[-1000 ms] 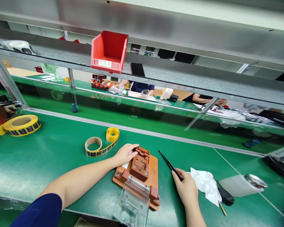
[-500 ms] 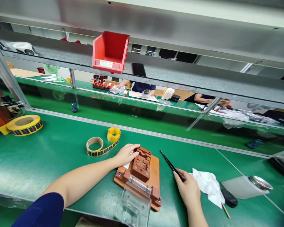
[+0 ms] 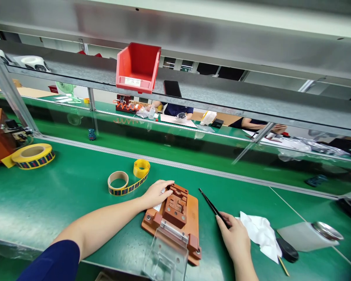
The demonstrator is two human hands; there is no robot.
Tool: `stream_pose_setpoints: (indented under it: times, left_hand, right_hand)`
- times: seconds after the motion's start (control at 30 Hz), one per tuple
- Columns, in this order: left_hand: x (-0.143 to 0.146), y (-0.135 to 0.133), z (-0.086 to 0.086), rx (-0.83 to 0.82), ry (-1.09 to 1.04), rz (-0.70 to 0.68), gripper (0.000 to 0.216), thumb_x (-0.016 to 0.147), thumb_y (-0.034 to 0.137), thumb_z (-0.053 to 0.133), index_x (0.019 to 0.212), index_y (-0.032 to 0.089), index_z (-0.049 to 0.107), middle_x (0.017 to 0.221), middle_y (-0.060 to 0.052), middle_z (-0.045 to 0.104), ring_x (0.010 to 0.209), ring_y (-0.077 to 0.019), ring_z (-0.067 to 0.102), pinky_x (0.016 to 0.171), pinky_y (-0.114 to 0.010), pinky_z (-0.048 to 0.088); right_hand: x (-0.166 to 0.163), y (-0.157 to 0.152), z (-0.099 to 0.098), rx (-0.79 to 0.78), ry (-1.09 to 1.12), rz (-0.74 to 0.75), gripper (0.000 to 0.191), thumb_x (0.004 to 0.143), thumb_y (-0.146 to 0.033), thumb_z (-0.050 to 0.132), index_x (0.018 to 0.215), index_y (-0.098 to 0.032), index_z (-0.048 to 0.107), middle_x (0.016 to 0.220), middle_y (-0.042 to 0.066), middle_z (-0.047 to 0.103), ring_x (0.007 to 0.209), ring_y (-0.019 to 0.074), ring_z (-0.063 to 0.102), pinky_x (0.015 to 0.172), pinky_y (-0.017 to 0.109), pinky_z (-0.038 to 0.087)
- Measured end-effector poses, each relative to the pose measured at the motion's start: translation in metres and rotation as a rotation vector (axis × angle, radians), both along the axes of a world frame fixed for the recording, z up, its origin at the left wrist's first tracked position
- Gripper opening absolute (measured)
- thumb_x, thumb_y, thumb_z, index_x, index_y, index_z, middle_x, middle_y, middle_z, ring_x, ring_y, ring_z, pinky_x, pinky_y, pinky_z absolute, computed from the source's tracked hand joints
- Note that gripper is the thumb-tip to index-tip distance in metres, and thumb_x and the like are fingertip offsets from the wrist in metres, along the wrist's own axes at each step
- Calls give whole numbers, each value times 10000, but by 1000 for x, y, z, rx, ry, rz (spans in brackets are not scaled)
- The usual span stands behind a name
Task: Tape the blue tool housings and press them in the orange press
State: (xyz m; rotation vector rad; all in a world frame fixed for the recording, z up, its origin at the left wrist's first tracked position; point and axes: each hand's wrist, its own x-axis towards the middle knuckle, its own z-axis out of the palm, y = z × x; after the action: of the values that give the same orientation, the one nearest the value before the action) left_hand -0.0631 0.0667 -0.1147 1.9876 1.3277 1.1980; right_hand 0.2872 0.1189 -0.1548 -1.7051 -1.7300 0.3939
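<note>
My left hand grips the upper left side of a brown assembly fixture, with the fingers over its far edge and the thumb against the raised block. The block has machined slots and recesses. A hinged clear cover lies folded back towards me, past the bench edge. To the right of the fixture, my right hand is closed on black tweezers. Their tips point up and left, apart from the fixture. I cannot make out anything between the tips.
Left of the fixture stand a small label roll with its yellow strip and a larger label roll. A white cloth, a black oval object and a metal-topped bottle are on the right. A red bin sits on the shelf overhead.
The whole scene sits slightly lower and further right in the picture. Both hands keep their grips, and I see no clear movement of the fixture or tweezers on the bench.
</note>
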Motion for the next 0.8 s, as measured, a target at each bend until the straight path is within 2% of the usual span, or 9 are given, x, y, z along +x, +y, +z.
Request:
stream_pose_setpoints:
  times: [0.8]
  left_hand:
    - [1, 0, 0, -11, -10, 11, 485, 975, 397, 515, 1429, 233, 553, 1352, -85, 636, 1273, -239, 550, 1142, -420, 423]
  right_hand:
    - [-1, -2, 4, -13, -2, -5, 647, 711, -687, 500, 1002, -164, 746, 952, 156, 717, 952, 350, 678, 931, 509, 501]
